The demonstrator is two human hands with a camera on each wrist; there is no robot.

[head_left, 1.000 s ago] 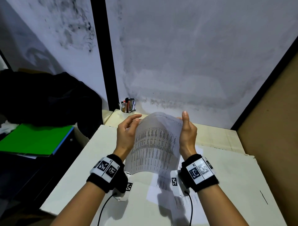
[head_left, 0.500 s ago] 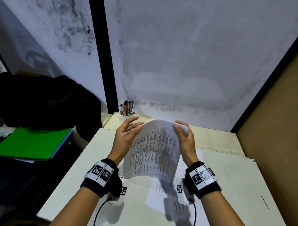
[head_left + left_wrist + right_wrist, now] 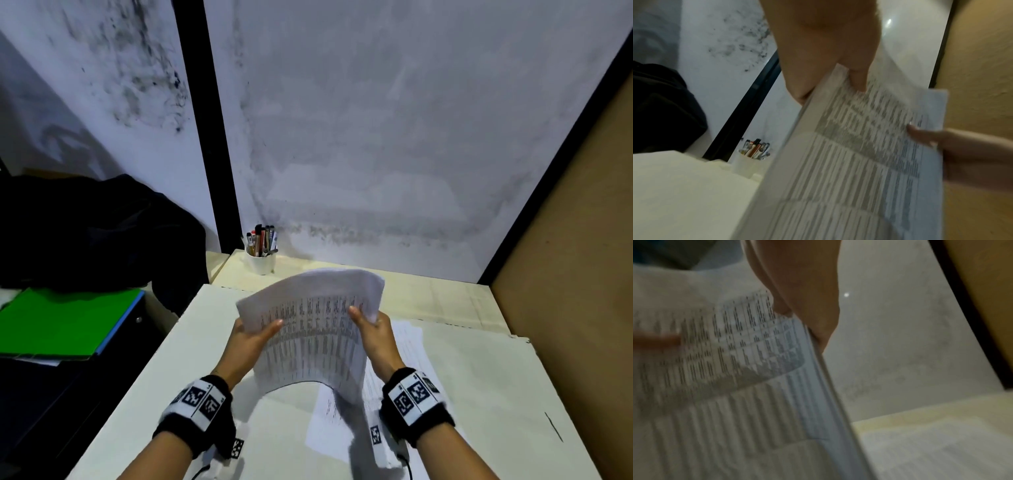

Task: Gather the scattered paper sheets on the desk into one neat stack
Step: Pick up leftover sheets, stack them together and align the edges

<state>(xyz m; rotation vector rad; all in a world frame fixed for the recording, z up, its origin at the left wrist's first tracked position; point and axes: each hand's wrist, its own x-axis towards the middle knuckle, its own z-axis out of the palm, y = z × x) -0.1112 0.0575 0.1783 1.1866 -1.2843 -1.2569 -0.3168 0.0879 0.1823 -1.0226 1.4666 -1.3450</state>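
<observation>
A bundle of printed sheets (image 3: 315, 329) with dense table text is held up above the white desk (image 3: 496, 383), bowed so its top curls away from me. My left hand (image 3: 255, 337) grips its left edge, thumb on the printed face. My right hand (image 3: 368, 323) grips the right edge, thumb on the front. The left wrist view shows the bundle (image 3: 859, 162) pinched by my left hand (image 3: 830, 78), with my right thumb at the far side. The right wrist view shows the bundle's layered edge (image 3: 818, 369) under my right hand (image 3: 803, 318). More printed sheets (image 3: 407, 359) lie flat on the desk beneath.
A white cup of pens (image 3: 261, 255) stands at the desk's back left corner. Left of the desk lie a green folder (image 3: 65, 322) and a black bag (image 3: 96, 233). A brown panel (image 3: 575, 274) walls the right side. White walls rise close behind.
Both hands have shifted from the bundle's top corners down onto its side edges, thumbs now on the printed face. The bundle's top has bent further away and it sits lower.
</observation>
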